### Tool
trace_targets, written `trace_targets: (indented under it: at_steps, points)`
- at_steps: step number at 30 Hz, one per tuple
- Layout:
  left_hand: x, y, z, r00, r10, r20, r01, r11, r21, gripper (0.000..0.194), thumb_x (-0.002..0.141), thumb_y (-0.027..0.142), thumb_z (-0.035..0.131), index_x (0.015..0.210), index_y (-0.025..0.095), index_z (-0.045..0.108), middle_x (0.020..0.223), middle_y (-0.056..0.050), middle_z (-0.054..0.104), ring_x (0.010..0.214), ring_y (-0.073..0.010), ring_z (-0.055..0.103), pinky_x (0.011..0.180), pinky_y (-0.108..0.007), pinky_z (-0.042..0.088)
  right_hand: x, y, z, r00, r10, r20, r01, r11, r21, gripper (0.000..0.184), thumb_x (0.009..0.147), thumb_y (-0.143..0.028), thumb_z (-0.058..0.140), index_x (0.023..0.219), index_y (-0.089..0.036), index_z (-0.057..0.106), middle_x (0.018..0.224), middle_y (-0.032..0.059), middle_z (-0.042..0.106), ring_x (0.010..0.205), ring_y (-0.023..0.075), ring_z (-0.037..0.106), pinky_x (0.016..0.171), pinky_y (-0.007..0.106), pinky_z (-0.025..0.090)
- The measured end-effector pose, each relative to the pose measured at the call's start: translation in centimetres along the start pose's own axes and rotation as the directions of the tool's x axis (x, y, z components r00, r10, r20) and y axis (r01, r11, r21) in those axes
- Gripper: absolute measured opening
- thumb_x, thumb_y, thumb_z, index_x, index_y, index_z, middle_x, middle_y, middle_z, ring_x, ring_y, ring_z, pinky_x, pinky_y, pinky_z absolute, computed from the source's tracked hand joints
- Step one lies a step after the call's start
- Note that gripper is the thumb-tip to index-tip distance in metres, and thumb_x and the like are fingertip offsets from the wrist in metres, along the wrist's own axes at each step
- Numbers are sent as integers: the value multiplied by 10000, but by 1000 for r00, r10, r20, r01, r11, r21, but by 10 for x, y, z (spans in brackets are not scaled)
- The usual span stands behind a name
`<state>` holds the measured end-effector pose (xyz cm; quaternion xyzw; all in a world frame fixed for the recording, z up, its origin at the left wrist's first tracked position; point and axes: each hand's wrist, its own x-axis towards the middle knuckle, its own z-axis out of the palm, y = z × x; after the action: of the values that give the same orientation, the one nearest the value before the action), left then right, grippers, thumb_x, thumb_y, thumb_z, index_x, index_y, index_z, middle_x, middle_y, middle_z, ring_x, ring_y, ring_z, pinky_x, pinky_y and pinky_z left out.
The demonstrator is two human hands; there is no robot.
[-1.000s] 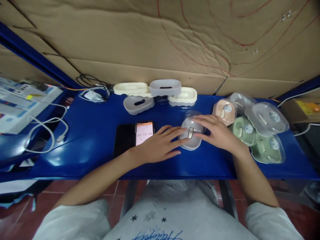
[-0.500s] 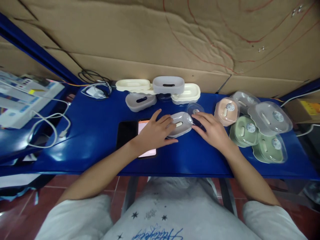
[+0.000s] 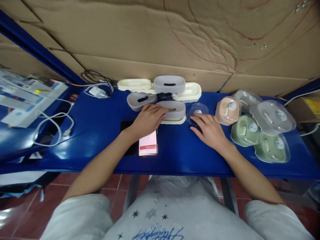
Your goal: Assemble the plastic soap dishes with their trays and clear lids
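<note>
My left hand [image 3: 149, 120] is closed on the left end of a grey oval plastic container [image 3: 175, 111] with a slot in its floor. A cream rim [image 3: 175, 122] shows beneath it. My right hand [image 3: 210, 129] has its fingers apart, and the fingertips touch the front edge of a clear plastic lid [image 3: 201, 108] that lies just right of the container. A round sticker shows on the lid. Below my left hand lies a phone [image 3: 148, 143] with its screen lit, beside a dark phone-sized object [image 3: 126, 126].
Cream trays [image 3: 134, 84] and grey trays [image 3: 169, 83] stand along the cardboard wall [image 3: 137, 40]. At right are lidded boxes: a peach one [image 3: 227, 111], green ones [image 3: 246, 130] and grey ones [image 3: 272, 116]. A charger [image 3: 97, 92] and white cable [image 3: 66, 132] lie at left.
The grey container now sits farther back, showing its front wall. The clear lid, earlier between my hands, lies to its right. My left hand has moved left and my fingers have drawn together.
</note>
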<state>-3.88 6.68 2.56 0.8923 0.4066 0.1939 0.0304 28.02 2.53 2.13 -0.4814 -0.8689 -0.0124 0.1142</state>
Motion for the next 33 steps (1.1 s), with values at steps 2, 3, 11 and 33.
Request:
trace_targets:
  at_steps: [2,3,11,33]
  points:
    - [1,-1,-1,999,-1,-46,3,999,34,355,1146,269,414,1315,169,709,1283,-137,777,1219,-307,705,1122,-509,494,0,0,1,1000,-24,7,24,1000,-1,498,1137,-441,454,1502,-160,643,1492,195,660,1337,379,610,1096,531,489]
    - [1,-1,-1,997,-2,-73,6,998,59,342,1144,261,429,1307,174,716,1290,-133,774,1226,-311,702,1135,-517,487,-1,1,2,999,-39,10,39,999,2,497,1134,-436,468,1512,-159,632,1518,199,641,1370,382,593,1114,539,481]
    - [-1,0,-4,958,-124,-258,157,981,112,298,1151,323,470,1183,211,744,1273,-146,715,1167,-306,691,981,-464,568,-4,11,2,997,-68,33,66,997,44,505,1110,-445,535,1559,-219,584,1523,172,635,1401,375,568,1128,546,475]
    - [-4,27,-8,993,107,-44,-99,981,166,268,1121,311,551,1012,181,759,1015,-105,783,960,-284,760,821,-405,556,-2,-2,-2,998,-1,-70,6,997,79,606,1088,-611,551,1534,-207,623,1572,181,643,1471,382,594,1158,564,491]
